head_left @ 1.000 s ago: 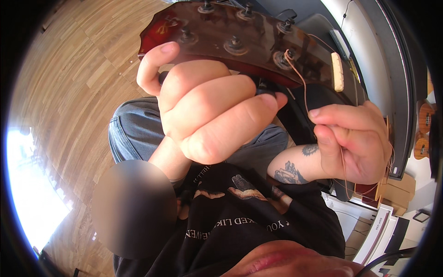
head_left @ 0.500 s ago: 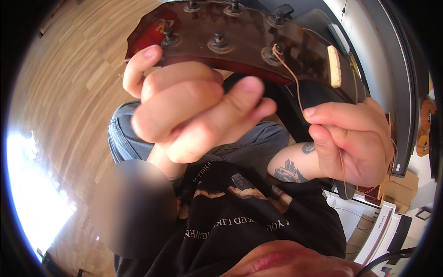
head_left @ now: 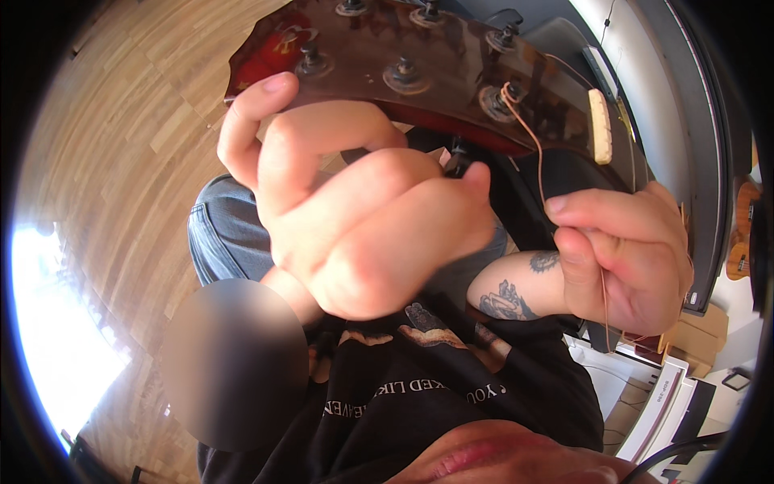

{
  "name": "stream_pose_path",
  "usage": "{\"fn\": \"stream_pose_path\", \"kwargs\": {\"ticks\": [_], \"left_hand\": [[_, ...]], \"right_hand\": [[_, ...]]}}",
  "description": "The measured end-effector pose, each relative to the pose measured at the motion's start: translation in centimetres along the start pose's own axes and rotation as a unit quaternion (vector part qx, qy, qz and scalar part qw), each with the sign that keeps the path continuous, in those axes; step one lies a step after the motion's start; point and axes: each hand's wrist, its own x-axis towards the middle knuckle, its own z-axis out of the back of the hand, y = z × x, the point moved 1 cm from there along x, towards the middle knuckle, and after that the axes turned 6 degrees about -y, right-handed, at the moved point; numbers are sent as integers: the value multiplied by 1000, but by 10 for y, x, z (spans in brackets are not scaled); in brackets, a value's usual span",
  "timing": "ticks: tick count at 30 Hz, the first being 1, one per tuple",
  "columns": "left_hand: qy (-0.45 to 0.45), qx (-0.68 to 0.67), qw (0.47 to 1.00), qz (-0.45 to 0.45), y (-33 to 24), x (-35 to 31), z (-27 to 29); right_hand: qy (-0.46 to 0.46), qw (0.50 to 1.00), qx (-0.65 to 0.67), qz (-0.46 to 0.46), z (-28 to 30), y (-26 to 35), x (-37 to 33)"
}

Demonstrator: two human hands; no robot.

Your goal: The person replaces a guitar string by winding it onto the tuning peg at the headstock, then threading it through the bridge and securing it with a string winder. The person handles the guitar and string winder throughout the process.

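The dark, glossy guitar headstock (head_left: pixel 363 60) with a red edge lies across the top of the view. A copper-coloured guitar string (head_left: pixel 532 137) runs from the nearest tuning post on the right (head_left: pixel 501 101) down to my right hand (head_left: pixel 625 250), which pinches it between thumb and fingers. Its loose end hangs below that hand. My left hand (head_left: pixel 371 218) is curled under the headstock's near edge, its fingertips closed at a dark tuning key (head_left: pixel 459 157), partly hidden by the fingers. One finger of it rests along the headstock edge. Right of the posts sits the cream nut (head_left: pixel 600 127).
Other tuning posts (head_left: pixel 405 74) stand on the headstock. Beneath are my jeans (head_left: pixel 230 234) and black printed shirt (head_left: pixel 419 387). Wood flooring (head_left: pixel 137 137) spreads to the left. A cardboard box (head_left: pixel 697 335) and a white device (head_left: pixel 653 411) lie at the lower right.
My left hand has rolled over at the tuning key, thumb and fingers turning downward. The headstock has shifted slightly right and down; my right hand still pinches the string.
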Motion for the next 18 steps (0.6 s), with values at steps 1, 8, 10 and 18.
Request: {"fn": "stream_pose_path", "kwargs": {"ticks": [1, 8, 10, 18], "left_hand": [[14, 6, 999, 29, -5, 3, 1], [55, -34, 997, -32, 11, 12, 9], [54, -68, 994, -72, 21, 7, 12], [63, -60, 995, -55, 5, 8, 8]], "right_hand": [[-4, 1000, 2, 3, -1, 0, -1], [-5, 1000, 3, 7, -1, 0, 2], [0, 1000, 1, 9, 0, -1, 1], [-6, 1000, 2, 9, 0, -1, 0]]}}
